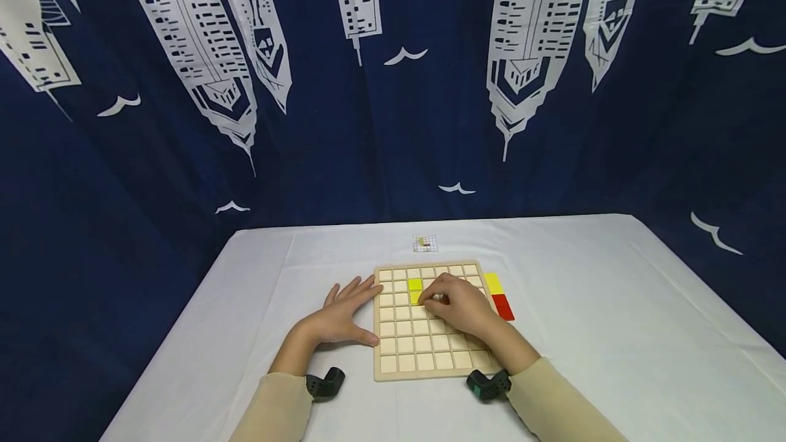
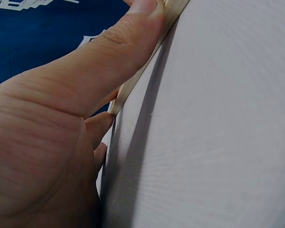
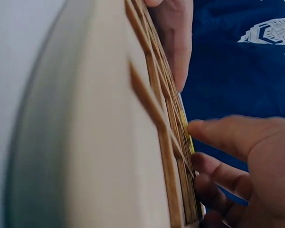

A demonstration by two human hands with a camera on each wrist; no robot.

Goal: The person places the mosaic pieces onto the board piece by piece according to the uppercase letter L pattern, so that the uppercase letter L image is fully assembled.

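Observation:
A pale wooden grid board (image 1: 405, 346) lies on the white table. My left hand (image 1: 340, 317) is spread along its left edge, with fingertips and thumb touching the frame; the thumb (image 2: 118, 42) shows against the wooden rim in the left wrist view. Over the grid, my right hand (image 1: 457, 302) has its fingers bent, and thumb and index finger pinch a yellow square tile (image 1: 414, 297) at a cell. Directly above that tile, another yellow tile (image 1: 415, 284) sits in its cell. The right fingertips partly hide the held tile.
Right of the board lie a yellow piece (image 1: 494, 283) and a red piece (image 1: 503, 307), partly hidden behind the board's edge or arm. Behind the board is a small printed grid card (image 1: 425, 243). A dark blue patterned curtain (image 1: 381, 121) hangs beyond the table.

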